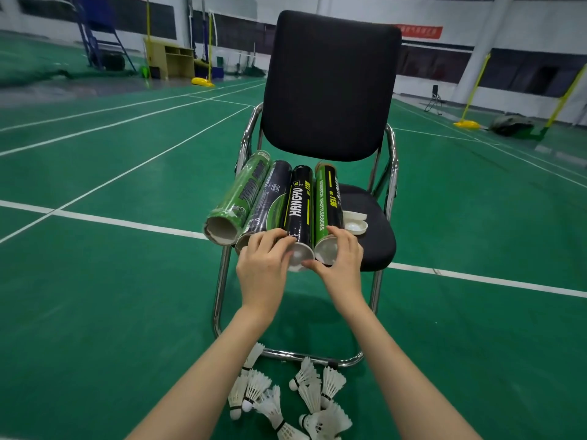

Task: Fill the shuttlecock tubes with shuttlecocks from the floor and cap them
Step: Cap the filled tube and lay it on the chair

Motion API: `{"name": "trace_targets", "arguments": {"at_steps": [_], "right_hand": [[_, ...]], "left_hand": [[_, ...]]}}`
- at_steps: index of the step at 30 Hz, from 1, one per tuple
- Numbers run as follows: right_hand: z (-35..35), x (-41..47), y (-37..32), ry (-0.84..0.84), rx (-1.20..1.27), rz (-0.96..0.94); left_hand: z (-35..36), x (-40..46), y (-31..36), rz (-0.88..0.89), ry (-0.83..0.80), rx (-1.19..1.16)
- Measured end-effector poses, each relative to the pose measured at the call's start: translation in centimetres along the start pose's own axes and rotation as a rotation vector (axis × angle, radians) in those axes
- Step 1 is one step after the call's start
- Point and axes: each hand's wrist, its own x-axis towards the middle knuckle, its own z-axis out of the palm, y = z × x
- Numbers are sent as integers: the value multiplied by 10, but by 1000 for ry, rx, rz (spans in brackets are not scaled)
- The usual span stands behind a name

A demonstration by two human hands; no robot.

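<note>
Several shuttlecock tubes lie side by side on a black chair seat point(371, 217), their near ends toward me. From the left: a green tube point(239, 193) with an open end, a dark tube point(270, 198), a black HANGYU tube point(300, 204) and a green-and-black tube point(328, 204). My left hand point(265, 262) grips the near end of the HANGYU tube. My right hand point(341, 258) curls round the near end of the green-and-black tube. White caps point(355, 222) lie on the seat to the right. Several white shuttlecocks point(305, 395) lie on the floor below.
The chair has a black backrest point(330, 87) and chrome frame point(222, 281), standing on green court floor with white lines. Yellow net posts point(468, 122), a wooden desk point(171, 60) and a blue ladder stand far off.
</note>
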Motion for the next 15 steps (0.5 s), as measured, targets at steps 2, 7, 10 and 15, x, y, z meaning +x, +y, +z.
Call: {"name": "trace_targets", "arguments": {"at_steps": [2, 7, 10, 15], "right_hand": [[2, 1, 1, 15, -32, 6], [4, 4, 4, 26, -84, 5], [6, 6, 6, 34, -111, 13], [9, 8, 6, 41, -157, 39]], "left_hand": [[1, -3, -2, 0, 3, 5], [1, -15, -13, 24, -19, 88], [1, -18, -24, -69, -52, 103], [-1, -18, -28, -148, -87, -99]]}}
